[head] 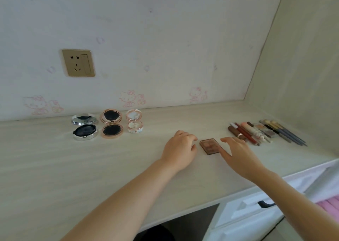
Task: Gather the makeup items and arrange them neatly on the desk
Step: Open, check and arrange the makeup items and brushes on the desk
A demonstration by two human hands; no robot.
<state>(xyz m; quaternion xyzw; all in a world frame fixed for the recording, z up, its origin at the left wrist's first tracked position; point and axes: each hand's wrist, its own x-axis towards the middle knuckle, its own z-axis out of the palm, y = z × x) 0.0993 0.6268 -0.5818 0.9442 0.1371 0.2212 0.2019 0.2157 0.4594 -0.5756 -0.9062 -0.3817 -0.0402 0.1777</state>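
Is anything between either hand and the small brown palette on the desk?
Nothing visible. The palette lies flat on bare desk between the left hand and right hand, both right beside it. The compacts and pencil row sit off to the sides.

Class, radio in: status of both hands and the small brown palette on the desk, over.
Left hand open, right hand open, flanking brown palette. Right fingers touching its edge. Palette flat on desk. Nothing in the way.

Brown square palette (210, 146) flat on worktop (91, 167) — three open compacts (107, 124) well left of it, pencils and brushes (266, 131) right — side by side.
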